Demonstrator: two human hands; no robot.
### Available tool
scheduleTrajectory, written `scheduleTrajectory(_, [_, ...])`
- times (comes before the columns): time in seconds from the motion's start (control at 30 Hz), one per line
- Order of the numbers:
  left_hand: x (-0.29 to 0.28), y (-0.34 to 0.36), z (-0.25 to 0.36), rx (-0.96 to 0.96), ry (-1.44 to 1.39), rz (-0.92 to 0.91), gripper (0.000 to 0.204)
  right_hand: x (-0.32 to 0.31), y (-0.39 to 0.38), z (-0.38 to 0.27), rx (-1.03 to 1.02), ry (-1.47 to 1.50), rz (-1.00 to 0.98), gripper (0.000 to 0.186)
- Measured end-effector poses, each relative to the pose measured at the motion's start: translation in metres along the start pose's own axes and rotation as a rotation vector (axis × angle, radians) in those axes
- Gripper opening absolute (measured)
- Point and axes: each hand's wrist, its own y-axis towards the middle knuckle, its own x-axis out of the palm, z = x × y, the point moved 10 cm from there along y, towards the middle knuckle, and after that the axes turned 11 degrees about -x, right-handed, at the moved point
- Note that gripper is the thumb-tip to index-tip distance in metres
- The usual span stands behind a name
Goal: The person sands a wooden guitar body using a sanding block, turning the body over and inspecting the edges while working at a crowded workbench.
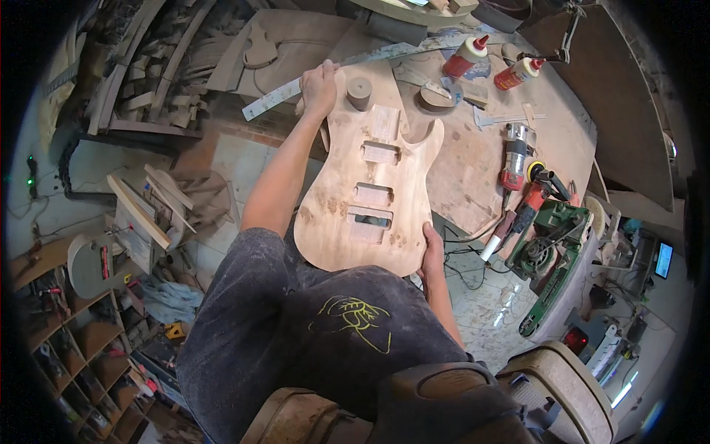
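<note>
At the table (458, 177), a guitar body (370, 174) held past the edge

Its near end overhangs toward the shirt (288, 325), so a loosened grip could let it tip and fall. A careless swing might also topple the roll (359, 94) beside the far horn. The guitar body lies between the left hand (318, 89), which appears clasped on that horn with fingers partly hidden, and the right hand (433, 255), clamped on the near right edge, thumb uppermost. The two stand well apart, at opposite ends.
</note>
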Motion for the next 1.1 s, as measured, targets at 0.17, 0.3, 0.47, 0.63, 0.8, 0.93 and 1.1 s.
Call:
scheduleTrajectory(0.17, [0.003,0.005,0.001,-0.040,0.062,-0.031,0.056,0.012,0.003,-0.014,-0.025,0.006,0.002,0.053])
scheduleTrajectory(0.3, [0.006,0.009,0.000,-0.071,0.079,-0.037,0.056,0.011,0.005,-0.015,-0.029,0.029,0.023,0.052])
scheduleTrajectory(0.47, [0.004,0.008,0.002,-0.077,0.093,-0.042,0.057,0.012,0.005,-0.019,-0.031,-0.030,0.040,0.050])
scheduleTrajectory(0.63, [0.004,0.010,-0.001,-0.109,0.100,-0.052,0.058,0.014,0.006,-0.018,-0.035,-0.001,0.034,0.050])
scheduleTrajectory(0.8, [0.005,0.011,-0.002,-0.117,0.094,-0.046,0.058,0.013,0.005,-0.017,-0.030,0.002,0.045,0.051])
scheduleTrajectory(0.93, [0.005,0.011,-0.003,-0.138,0.084,-0.048,0.058,0.017,0.006,-0.019,-0.043,0.009,0.036,0.051])
scheduleTrajectory(1.1, [0.004,0.012,-0.005,-0.139,0.086,-0.041,0.058,0.016,0.005,-0.016,-0.043,0.012,0.042,0.051])
